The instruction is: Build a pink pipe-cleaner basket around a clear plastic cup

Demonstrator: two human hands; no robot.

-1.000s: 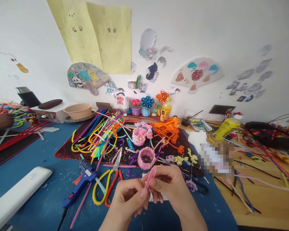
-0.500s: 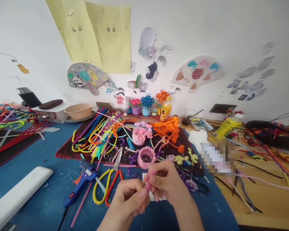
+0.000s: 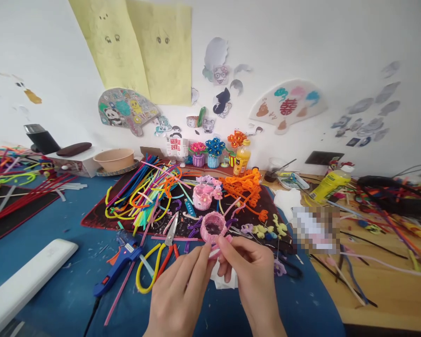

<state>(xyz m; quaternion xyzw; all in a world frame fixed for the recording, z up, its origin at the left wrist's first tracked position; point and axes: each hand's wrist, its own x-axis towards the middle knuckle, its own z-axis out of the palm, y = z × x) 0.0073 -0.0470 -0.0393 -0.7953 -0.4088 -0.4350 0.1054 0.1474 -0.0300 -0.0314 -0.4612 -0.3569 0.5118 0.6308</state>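
A small pink pipe-cleaner piece (image 3: 215, 253) is pinched between the fingertips of both hands, low over the table. My left hand (image 3: 182, 285) grips it from the left with its back turned up, while the thumb and fingers of my right hand (image 3: 251, 274) close on its right end. Much of the piece is covered by fingers. Just beyond the fingertips sits a round pink pipe-cleaner pot (image 3: 205, 232), open at the top. Farther back stands a finished pink pot (image 3: 201, 201) with small flowers. Scissors (image 3: 160, 263) with yellow and red handles lie left of the hands.
A blue glue gun (image 3: 116, 270) with a cord lies to the left, near a long white object (image 3: 31, 276). Bundled pipe cleaners (image 3: 150, 187) and orange flower pieces (image 3: 243, 189) cover the dark mat. White paper (image 3: 226, 279) lies beneath the hands. Bottles stand behind.
My left hand has turned over, so its back faces up. The pink piece has tilted from nearly upright to more level, and both hands have shifted slightly.
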